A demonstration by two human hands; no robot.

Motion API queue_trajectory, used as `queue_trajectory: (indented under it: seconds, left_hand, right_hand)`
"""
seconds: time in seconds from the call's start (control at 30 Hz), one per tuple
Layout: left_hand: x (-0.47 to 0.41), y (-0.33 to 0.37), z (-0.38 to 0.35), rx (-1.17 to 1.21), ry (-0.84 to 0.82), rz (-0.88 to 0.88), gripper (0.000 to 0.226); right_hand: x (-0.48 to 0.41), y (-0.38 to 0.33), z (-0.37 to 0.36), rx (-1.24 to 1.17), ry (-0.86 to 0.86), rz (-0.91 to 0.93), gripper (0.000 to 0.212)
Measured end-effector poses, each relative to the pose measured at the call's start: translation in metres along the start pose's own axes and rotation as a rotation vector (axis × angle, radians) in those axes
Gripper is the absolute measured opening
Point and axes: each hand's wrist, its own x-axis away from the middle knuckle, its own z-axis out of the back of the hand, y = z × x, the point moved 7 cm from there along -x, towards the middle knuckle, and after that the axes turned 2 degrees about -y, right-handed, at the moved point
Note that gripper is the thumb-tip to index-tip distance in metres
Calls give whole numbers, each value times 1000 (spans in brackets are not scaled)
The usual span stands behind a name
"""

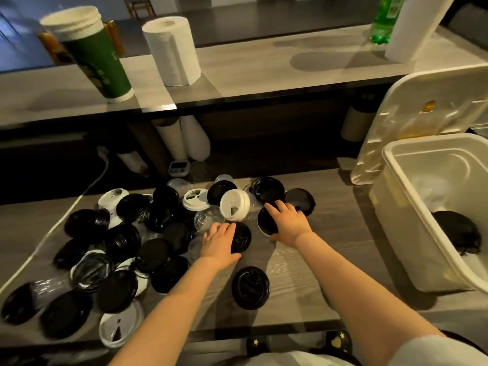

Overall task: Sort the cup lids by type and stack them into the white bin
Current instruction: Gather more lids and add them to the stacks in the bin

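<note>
Head view: both hands are down on the lid pile on the table (330, 233). Left hand (219, 243) is curled over a black lid (241, 237), fingers wrapped on its edge. Right hand (286, 221) clamps a short stack of black lids (266, 223) held on edge, likely gathering 1 type before transfer. White bin (412, 207) sits right of the pile, tilted toward the person, probably for easy loading; black lids (459, 232) already lie inside. Its detached cover (422, 114) leans behind. Stack count unreadable; clear lids (208, 217) barely show; the bin's right side is cropped.
</note>
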Motion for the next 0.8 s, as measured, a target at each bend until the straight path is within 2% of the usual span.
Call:
queue_trajectory:
  seconds: [0.13,0.27,0.37,0.57,0.67,0.73,0.8]
  left_hand:
    - [-2,-1,0,5,60,-15,78]
    - [-4,-4,-7,41,9,13,88]
    - [-7,-6,-7,53,4,36,89]
    - [10,-3,5,-28,118,61,99]
    - [24,-3,9,-42,162,53,102]
    - [32,-3,12,-2,178,28,105]
    - [39,-3,20,157,161,19,107]
  right_hand:
    - [5,5,17,-185,166,-11,94]
    - [22,12,32,-460,305,-74,94]
    - [34,14,37,-577,372,-91,92]
    - [50,11,33,-812,408,-93,98]
    - [53,1,29,-875,364,-75,97]
    - [53,-9,28,-907,307,-38,93]
    - [53,-21,32,-964,250,1,90]
